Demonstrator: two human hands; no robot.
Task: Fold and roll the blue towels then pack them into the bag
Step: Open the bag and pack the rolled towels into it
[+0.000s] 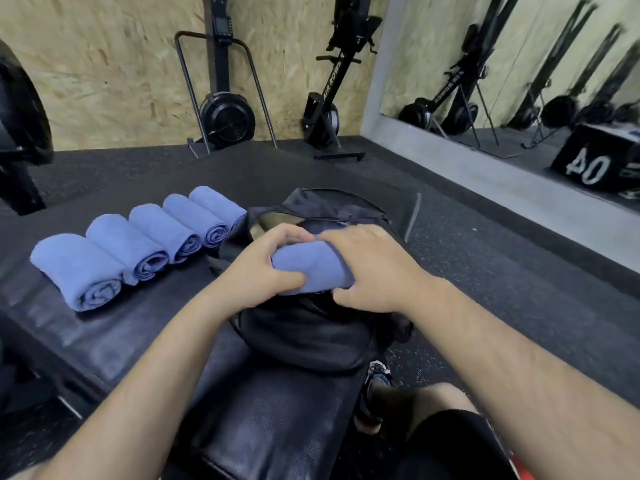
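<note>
A rolled blue towel lies across the open mouth of the black bag, which sits on a black padded bench. My left hand grips the towel's left end. My right hand presses over its right end and top. Both hands hold the same roll. Several more rolled blue towels lie side by side in a row on the bench to the left of the bag. The inside of the bag is mostly hidden by the towel and my hands.
Two black rowing machines stand upright against the chipboard wall at the back. A wall mirror and a black box marked 40 are at the right. My knee and shoe show beside the bench on the rubber floor.
</note>
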